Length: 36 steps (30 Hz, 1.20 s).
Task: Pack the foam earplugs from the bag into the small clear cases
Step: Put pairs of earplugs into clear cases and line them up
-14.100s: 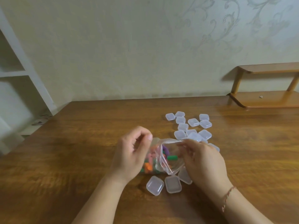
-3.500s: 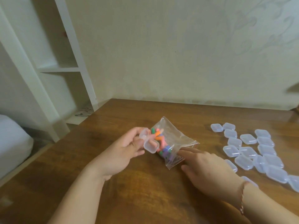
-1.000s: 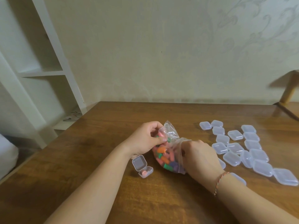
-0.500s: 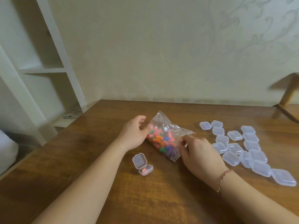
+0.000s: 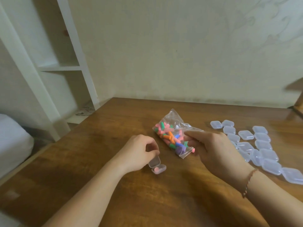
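Pale wall with faint scroll pattern behind a wooden desk (image 5: pixel 98 161); white shelving unit (image 5: pixel 65 66) stands off the desk's left edge, a white cushion or bedding edge (image 5: pixel 11 141) lower left.

Clear zip bag (image 5: pixel 173 128) of mixed-colour foam earplugs (image 5: pixel 168 136) (pink, orange, green, blue, purple) lies near the desk's middle, towards the far edge, mouth end pointing at the near-right. A cluster of closed clear cases (image 5: pixel 262 145) is spread along the right side of the desk, running from mid-depth down to the right edge. Nothing lies between the bag and the open case.

One open case (image 5: pixel 157 166) sits on the desk just near-left of the bag, lid tilted up, one pink earplug (image 5: pixel 156 169) inside its tray.

Left hand (image 5: pixel 137 153): fingers curled, fingertips touching the raised lid of the open case; whether they pinch it or only rest on it, cannot tell.

Right hand (image 5: pixel 213 149): thumb and fingers at the bag's mouth end, pinching a small pink earplug (image 5: pixel 193 150) just outside the bag's corner. Red string bracelet (image 5: pixel 247 184) on that wrist.
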Available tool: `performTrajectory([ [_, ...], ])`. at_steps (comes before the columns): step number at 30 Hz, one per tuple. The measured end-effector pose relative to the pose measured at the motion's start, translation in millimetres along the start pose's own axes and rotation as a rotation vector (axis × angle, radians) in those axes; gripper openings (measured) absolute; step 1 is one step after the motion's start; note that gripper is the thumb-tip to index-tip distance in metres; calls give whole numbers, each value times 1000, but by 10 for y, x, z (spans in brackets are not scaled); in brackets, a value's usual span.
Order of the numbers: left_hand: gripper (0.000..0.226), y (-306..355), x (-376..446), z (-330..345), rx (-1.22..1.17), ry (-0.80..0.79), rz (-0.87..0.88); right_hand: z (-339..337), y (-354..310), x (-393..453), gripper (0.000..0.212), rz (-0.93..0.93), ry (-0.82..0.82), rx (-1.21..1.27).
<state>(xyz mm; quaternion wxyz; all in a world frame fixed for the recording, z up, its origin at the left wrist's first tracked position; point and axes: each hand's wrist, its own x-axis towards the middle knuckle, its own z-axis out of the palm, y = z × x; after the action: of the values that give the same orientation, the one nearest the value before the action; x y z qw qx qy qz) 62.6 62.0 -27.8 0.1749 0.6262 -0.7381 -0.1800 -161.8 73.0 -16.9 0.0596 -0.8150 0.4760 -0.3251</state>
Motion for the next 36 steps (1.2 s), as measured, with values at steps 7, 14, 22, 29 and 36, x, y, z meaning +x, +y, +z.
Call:
performTrajectory([
  [7,25,39,-126,-33,132,-51,-36,-96,29,-389,22,59,-225,59],
  [14,11,131,-178,109,14,0,2,-63,19,-546,19,392,-136,479],
  [22,12,617,8,336,-246,84,106,-185,54,-572,29,544,-61,602],
  [29,7,774,-10,564,-549,137,92,-249,174,-545,25,519,58,770],
  [36,10,833,-115,607,-721,178,147,-256,150,-557,13,445,100,701],
])
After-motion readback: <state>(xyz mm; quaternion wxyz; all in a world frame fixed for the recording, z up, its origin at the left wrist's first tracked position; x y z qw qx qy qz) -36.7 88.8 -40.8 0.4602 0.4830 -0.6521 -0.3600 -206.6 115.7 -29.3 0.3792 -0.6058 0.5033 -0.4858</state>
